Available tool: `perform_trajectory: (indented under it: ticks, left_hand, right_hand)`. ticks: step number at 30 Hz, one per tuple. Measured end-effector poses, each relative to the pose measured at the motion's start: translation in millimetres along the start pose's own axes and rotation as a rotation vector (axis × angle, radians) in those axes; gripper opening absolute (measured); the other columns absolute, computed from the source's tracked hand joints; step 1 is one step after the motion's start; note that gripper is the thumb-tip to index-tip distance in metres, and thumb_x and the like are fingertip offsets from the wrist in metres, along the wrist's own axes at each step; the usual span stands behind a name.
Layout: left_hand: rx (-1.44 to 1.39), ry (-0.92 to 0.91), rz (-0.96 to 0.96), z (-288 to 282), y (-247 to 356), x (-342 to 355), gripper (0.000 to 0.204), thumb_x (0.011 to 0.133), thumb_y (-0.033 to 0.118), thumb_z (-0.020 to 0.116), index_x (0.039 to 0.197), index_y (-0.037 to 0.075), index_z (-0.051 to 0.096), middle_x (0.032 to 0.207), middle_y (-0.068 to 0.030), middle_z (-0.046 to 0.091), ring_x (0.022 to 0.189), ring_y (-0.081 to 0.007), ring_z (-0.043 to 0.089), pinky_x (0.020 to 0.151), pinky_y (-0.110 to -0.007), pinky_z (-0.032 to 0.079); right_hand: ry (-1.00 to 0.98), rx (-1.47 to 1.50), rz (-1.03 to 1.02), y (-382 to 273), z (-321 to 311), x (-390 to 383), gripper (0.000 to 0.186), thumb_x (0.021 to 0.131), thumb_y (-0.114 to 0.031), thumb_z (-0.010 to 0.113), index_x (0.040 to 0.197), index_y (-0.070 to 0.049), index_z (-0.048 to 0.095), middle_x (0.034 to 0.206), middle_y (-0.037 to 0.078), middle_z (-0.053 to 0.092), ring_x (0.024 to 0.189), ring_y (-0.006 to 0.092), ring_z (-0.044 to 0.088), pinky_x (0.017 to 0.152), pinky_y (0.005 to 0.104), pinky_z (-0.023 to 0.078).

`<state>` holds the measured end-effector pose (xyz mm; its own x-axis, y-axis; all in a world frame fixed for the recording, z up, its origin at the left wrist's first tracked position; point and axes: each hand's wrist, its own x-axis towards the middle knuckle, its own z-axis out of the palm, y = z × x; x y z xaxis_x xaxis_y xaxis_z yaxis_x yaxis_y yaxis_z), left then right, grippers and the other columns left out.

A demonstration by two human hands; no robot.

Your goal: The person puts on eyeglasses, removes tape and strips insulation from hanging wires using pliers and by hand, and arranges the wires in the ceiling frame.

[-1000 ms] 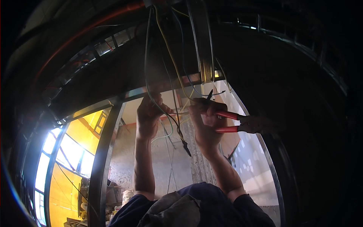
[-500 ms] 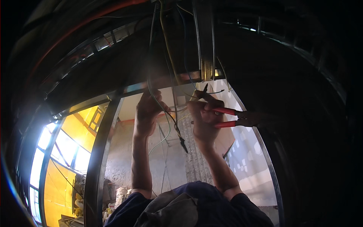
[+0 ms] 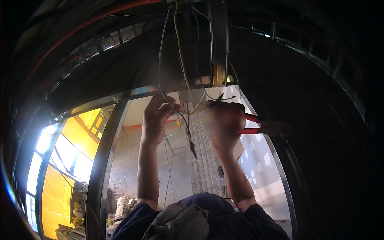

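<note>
My left hand (image 3: 157,118) is raised with its fingers curled in a pinch on thin electrical wires, one of them a green wire (image 3: 178,130) looping out below the fingers. Red-handled pliers (image 3: 251,131) are in my right hand (image 3: 225,123), which is closed and motion-blurred; the dark jaws point right into shadow. Between the hands hangs a twisted pair of wires with a black taped-looking end (image 3: 193,149). Another black end (image 3: 217,101) sits just above my right fingers, beside the tip of a blue wire (image 3: 197,52). A yellow wire (image 3: 179,52) drops from overhead.
A metal crossbar (image 3: 172,87) runs just above my hands, and an upright stud (image 3: 105,160) stands to the left. Overhead, another metal profile (image 3: 218,40) comes down near an orange conduit (image 3: 80,30). White buckets (image 3: 122,206) are below left.
My right hand has shifted slightly right with the pliers, and its wrist has turned. The left fingers have moved a little on the wires. The hanging twisted end has swung slightly left and up.
</note>
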<state>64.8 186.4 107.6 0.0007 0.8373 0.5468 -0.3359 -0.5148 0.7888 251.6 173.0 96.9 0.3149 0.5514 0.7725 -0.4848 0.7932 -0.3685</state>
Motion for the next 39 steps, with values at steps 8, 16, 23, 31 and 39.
perform_trajectory:
  ticks: [8,16,23,31,39]
  left_hand:
    - [0.177,0.102,0.033,8.0,13.3,-8.0,0.049,0.095,0.002,0.061,0.142,-0.002,0.046,0.095,-0.005,0.061,0.094,-0.0212,0.067,0.094,-0.041,0.055]
    - [-0.264,-0.025,0.016,-8.2,-9.2,-10.6,0.023,0.094,0.001,0.062,0.115,-0.001,0.055,0.101,-0.0081,0.057,0.087,-0.0196,0.065,0.085,-0.04,0.058]
    - [-0.137,-0.098,0.097,-18.2,-10.5,-8.0,0.022,0.094,0.005,0.065,0.113,0.001,0.054,0.095,-0.0045,0.055,0.082,-0.0145,0.061,0.084,-0.038,0.056]
    - [-0.101,-0.172,0.106,6.1,-26.6,-7.5,0.022,0.095,0.0,0.062,0.115,0.006,0.054,0.097,-0.0039,0.055,0.083,-0.0142,0.058,0.086,-0.033,0.052]
    - [-0.071,-0.18,0.125,-7.6,-28.3,-8.6,0.019,0.096,0.001,0.062,0.113,0.006,0.054,0.095,-0.0025,0.053,0.085,-0.0124,0.056,0.085,-0.031,0.05]
  right_hand:
    - [0.009,-0.027,0.062,-15.7,3.9,0.6,0.028,0.091,0.006,0.066,0.097,-0.009,0.043,0.104,0.014,0.07,0.101,0.0213,0.068,0.09,0.0341,0.053]
    - [0.119,-0.419,0.21,-53.8,6.7,-16.6,0.022,0.095,-0.003,0.065,0.104,-0.006,0.046,0.108,0.013,0.065,0.104,0.016,0.065,0.091,0.0333,0.054]
    - [0.225,-0.463,0.278,-117.2,55.4,14.4,0.029,0.098,-0.032,0.065,0.089,-0.01,0.049,0.072,0.0,0.055,0.061,0.0117,0.062,0.056,0.0268,0.047]
    - [0.12,-0.203,0.285,-113.0,43.0,81.9,0.038,0.094,-0.047,0.067,0.09,-0.011,0.054,0.069,0.001,0.052,0.055,0.0121,0.058,0.047,0.0261,0.044]
    - [0.027,-0.311,0.324,-109.3,65.4,133.3,0.04,0.093,-0.048,0.067,0.094,-0.01,0.055,0.07,0.002,0.053,0.055,0.0129,0.058,0.048,0.027,0.046]
